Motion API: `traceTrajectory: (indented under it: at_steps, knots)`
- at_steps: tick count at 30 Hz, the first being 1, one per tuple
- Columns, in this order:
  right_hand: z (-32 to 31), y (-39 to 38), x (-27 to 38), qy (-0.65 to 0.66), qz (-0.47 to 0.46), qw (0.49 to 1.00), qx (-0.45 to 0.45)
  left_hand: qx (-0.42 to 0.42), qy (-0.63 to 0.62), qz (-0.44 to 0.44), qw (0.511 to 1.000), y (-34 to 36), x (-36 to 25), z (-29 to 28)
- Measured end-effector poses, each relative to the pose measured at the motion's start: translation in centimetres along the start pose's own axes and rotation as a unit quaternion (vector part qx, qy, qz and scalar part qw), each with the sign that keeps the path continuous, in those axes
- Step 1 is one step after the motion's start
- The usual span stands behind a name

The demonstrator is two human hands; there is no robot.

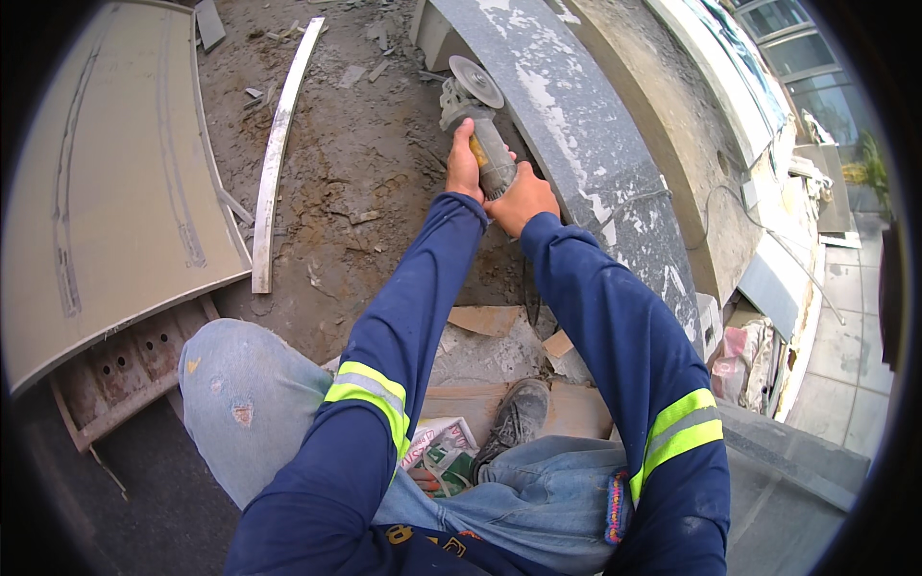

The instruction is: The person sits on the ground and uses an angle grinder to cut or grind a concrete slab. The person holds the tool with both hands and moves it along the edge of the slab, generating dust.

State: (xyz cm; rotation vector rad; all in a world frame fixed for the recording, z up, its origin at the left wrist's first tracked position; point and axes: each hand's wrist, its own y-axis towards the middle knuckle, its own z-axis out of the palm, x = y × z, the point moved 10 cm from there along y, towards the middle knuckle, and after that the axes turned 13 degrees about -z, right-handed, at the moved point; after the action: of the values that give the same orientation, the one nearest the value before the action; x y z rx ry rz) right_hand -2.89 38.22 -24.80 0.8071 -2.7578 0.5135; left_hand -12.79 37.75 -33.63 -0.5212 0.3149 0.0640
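Both my hands hold a dusty grey angle grinder [496,165] with a yellow patch on its body. My left hand [463,165] wraps round the body from the left, just behind the gear head. At the rear end, my right hand [526,200] is closed on the tool. A round, pale disc [476,83] sits on the grinder's far end, beside the left edge of a long grey stone slab [586,144] blotched with white. I cannot tell whether the disc touches the slab or is spinning.
A long pale strip [283,158] lies on the dirt ground [351,182] to the left. Beyond it stands a large beige panel [125,182]. A thin cable [709,206] trails across the right side. My shoe [519,418] rests on boards below the hands.
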Motion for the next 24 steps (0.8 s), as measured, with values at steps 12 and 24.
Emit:
traceTrajectory:
  at_steps: [12, 24]
  knots:
    - [-0.27, 0.34, 0.23, 0.011, -0.003, 1.000, 0.005, 0.001, -0.001, -0.006, 1.000, 0.46, -0.31, 0.01]
    - [0.10, 0.69, 0.72, 0.018, 0.006, 1.000, 0.020, 0.016, 0.013, -0.007, 1.000, 0.97, -0.90, -0.43]
